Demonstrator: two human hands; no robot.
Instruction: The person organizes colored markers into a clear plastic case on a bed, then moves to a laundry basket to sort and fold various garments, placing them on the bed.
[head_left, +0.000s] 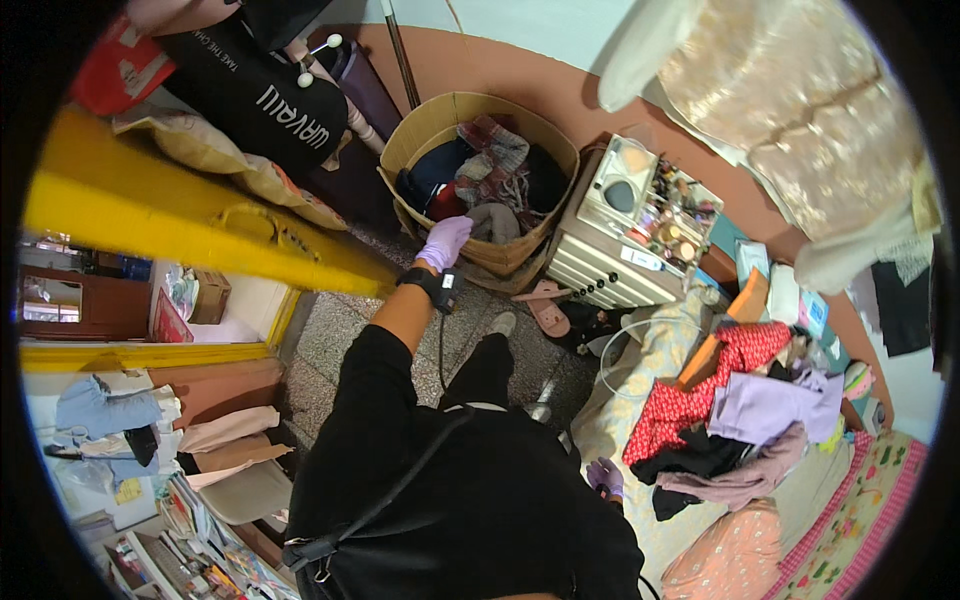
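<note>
My left hand (447, 241), in a lavender glove, is at the near rim of a large cardboard box (409, 142). Its fingertips are beside a grey cloth roll (491, 223) inside; whether they grip anything is unclear. Also in the box lie a red-and-grey plaid scarf (491, 154) with fringe, dark clothing (431, 172) and a red cloth (445, 202). Low at my side, my right hand (606, 477), gloved too, hangs by the bed's edge with its fingers somewhat apart and nothing visible in it. Clothes are heaped on the bed, including a lavender garment (765, 405) and a red patterned garment (675, 412).
Right of the box stands a drawer cabinet (600, 270) topped with cosmetics (679, 214). Pink slippers (551, 311) lie at its foot. A yellow door (187, 225) is on the left, and a chair (251, 491) stands behind it. A white wire hoop (604, 367) rests against the bed.
</note>
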